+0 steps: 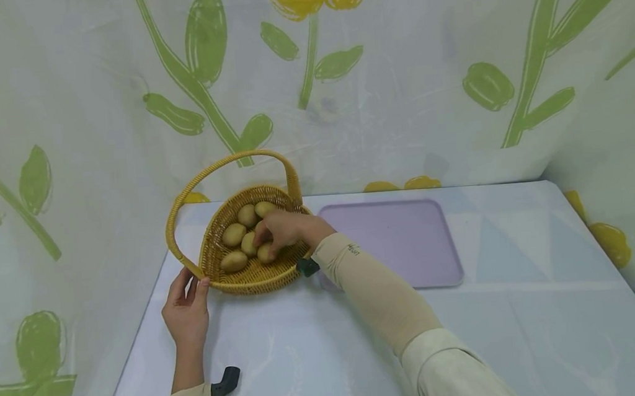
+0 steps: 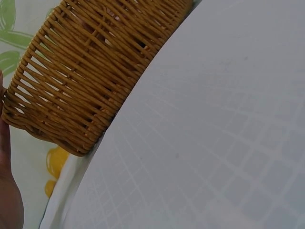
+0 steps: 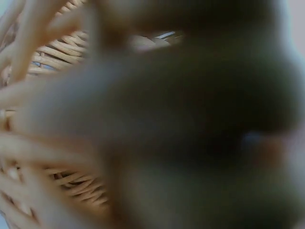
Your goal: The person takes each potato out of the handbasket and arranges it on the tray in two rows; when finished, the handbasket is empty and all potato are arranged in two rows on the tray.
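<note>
A yellow-brown wicker basket (image 1: pixel 257 285) with a tall hoop handle (image 1: pixel 225 162) stands at the back left of the table. Several potatoes (image 1: pixel 234 234) lie inside it. My left hand (image 1: pixel 188 314) holds the basket's left front rim at the foot of the handle, thumb on top. In the left wrist view, the woven side (image 2: pixel 90 71) fills the upper left, with part of the hand at the left edge. My right hand (image 1: pixel 289 228) reaches into the basket, its curled fingers and thumb pinching a potato (image 1: pixel 266 253). Blurred dark shapes and wickerwork (image 3: pixel 62 52) fill the right wrist view.
A flat lilac tray (image 1: pixel 393 235) lies just right of the basket, partly behind my right forearm. The pale patterned table (image 1: pixel 506 320) extends to the right and front. A flower-printed curtain (image 1: pixel 399 92) hangs behind the table.
</note>
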A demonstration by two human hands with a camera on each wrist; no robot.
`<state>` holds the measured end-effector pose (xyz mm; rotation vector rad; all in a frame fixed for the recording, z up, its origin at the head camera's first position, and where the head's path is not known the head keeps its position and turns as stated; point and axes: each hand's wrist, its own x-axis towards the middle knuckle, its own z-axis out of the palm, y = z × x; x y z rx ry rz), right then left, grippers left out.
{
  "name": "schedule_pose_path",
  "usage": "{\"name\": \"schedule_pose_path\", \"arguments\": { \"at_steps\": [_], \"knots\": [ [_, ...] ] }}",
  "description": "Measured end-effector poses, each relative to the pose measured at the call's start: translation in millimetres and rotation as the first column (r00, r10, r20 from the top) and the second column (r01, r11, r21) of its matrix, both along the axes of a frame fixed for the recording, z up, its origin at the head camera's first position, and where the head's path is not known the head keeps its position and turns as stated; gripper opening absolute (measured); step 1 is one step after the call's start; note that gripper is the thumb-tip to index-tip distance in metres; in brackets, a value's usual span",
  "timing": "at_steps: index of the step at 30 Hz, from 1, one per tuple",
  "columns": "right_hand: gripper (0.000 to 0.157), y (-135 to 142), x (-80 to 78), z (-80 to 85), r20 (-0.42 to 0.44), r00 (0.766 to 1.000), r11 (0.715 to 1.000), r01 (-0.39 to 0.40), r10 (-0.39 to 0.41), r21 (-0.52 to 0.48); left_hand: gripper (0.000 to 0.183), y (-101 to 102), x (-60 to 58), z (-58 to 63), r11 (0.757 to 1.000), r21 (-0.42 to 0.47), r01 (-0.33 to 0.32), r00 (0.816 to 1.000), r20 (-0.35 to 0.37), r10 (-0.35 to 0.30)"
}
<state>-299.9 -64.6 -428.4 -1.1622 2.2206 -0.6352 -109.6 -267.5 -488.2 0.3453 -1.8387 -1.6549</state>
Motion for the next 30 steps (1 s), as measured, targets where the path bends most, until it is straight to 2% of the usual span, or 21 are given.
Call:
{"name": "schedule_pose_path", "arguments": {
  "at_steps": [10, 16, 22, 26, 30],
  "knots": [
    [0.046, 1, 4.1, 6.2, -0.051, 0.999, 0.999, -0.012, 0.014, 0.041, 0.047, -3, -0.2, 0.1, 1.0, -0.017, 0.007, 1.0, 0.009, -0.007],
    [0.041, 3, 5.9, 5.9, -0.031, 0.999, 0.999, -0.01, 0.011, 0.038, 0.048, -1, 2.6, 0.6, 1.0, -0.02, 0.005, 0.999, 0.037, -0.004],
    [0.039, 6, 4.2, 8.4, -0.068, 0.996, 0.998, -0.053, 0.055, 0.041, 0.048, -1, 1.3, 0.2, 0.999, -0.031, 0.007, 1.0, 0.029, -0.006],
    [0.037, 8, 3.4, 12.0, -0.08, 0.994, 0.998, -0.066, 0.068, 0.022, 0.048, -1, 1.0, -0.3, 0.999, -0.044, 0.003, 0.999, 0.037, -0.001],
    [0.039, 11, 3.0, 17.5, -0.038, 0.999, 0.999, -0.039, 0.038, -0.025, 0.049, -1, 1.8, -0.5, 0.999, -0.044, -0.001, 0.999, 0.042, 0.002]
  ]
}}
